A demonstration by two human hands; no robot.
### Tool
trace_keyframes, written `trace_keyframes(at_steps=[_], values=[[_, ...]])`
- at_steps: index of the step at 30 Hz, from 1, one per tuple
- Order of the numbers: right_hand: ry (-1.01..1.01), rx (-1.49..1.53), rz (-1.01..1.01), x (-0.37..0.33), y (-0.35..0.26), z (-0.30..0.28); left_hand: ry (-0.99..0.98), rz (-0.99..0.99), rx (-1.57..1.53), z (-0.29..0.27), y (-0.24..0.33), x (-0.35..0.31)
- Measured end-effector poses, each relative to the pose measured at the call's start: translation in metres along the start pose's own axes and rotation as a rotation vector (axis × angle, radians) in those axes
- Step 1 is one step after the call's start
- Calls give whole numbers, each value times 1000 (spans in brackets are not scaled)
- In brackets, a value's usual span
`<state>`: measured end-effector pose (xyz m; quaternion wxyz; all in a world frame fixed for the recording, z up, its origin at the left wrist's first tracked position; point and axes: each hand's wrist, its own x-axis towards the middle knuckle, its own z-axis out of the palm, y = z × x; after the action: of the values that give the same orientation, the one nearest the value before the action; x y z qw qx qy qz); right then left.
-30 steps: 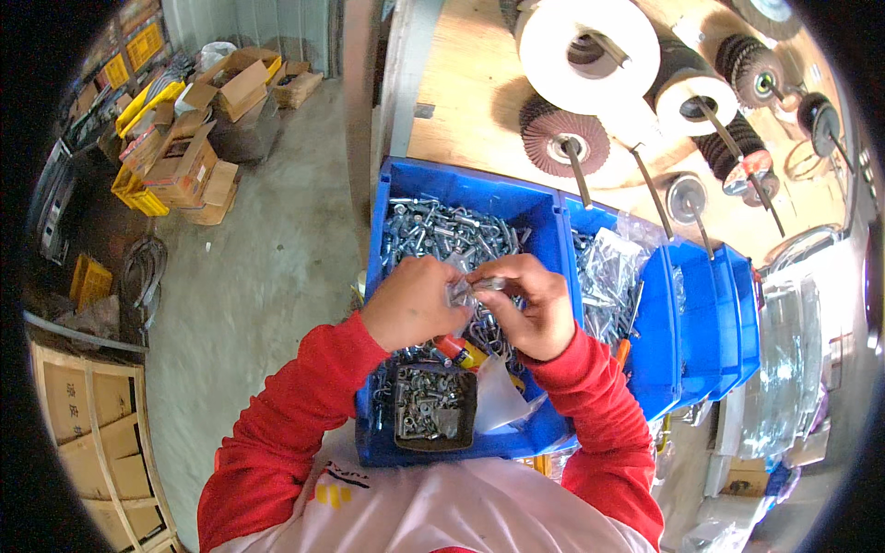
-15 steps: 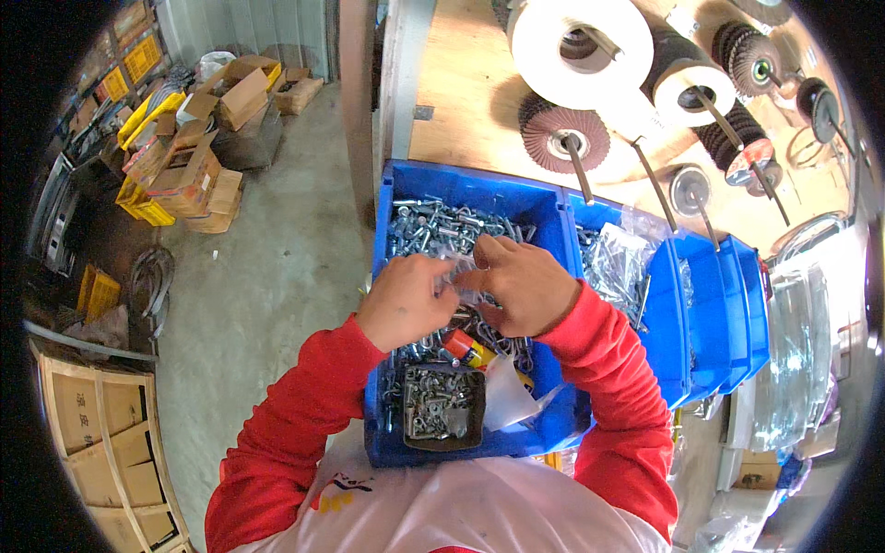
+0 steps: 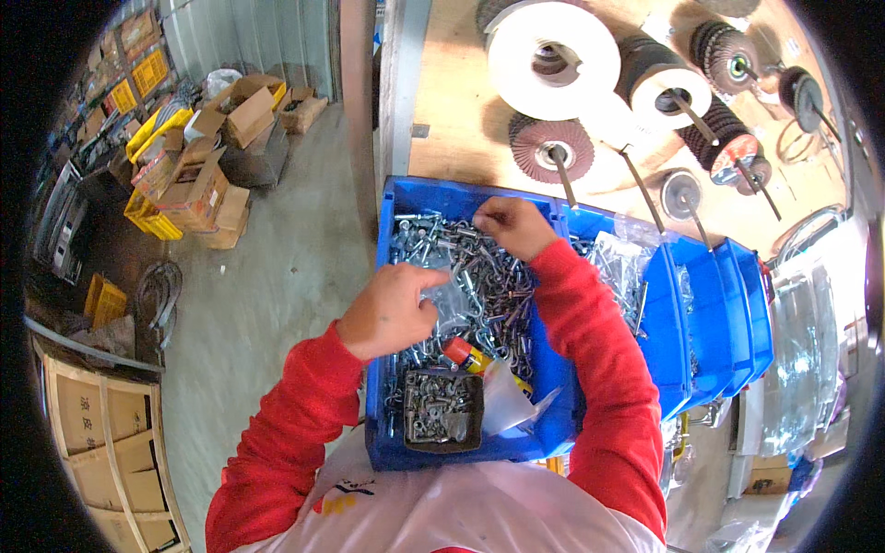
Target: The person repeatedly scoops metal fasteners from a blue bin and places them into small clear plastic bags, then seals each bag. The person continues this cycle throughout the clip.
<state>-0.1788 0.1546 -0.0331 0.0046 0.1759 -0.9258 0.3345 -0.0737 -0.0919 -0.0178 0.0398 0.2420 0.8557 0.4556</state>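
Observation:
A large blue bin (image 3: 373,419) full of loose bolts and hooked metal fasteners (image 3: 502,290) lies in front of me. My left hand (image 3: 387,309) is over its left side, closed at the edge of a clear plastic bag (image 3: 449,304), with the index finger reaching across the bag's top. Near the bin's far right corner, my right hand (image 3: 518,228) hovers over the fasteners with its fingers pinched together; anything between them is too small to make out. A small dark tray of metal parts (image 3: 442,408) sits at the bin's near end.
Beside the tray lie a red-and-yellow tube (image 3: 466,353) and a white plastic piece (image 3: 507,398). More blue bins (image 3: 664,346) continue to the right. Abrasive discs and rolls (image 3: 553,155) hang on pegs from the wooden board (image 3: 461,92). Cardboard boxes (image 3: 194,189) stand on the floor at left.
My right hand has left the plastic bag and moved to the bin's far right. My left hand stays by the bag, slightly lower and further left. The view has shifted slightly.

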Motion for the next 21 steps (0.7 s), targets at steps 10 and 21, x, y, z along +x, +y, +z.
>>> trace_keyframes(at_steps=[10, 21], values=[[54, -497, 45, 2, 42, 41, 242, 25, 187, 33, -30, 17], [-155, 347, -104, -85, -70, -14, 84, 178, -143, 38, -22, 27]])
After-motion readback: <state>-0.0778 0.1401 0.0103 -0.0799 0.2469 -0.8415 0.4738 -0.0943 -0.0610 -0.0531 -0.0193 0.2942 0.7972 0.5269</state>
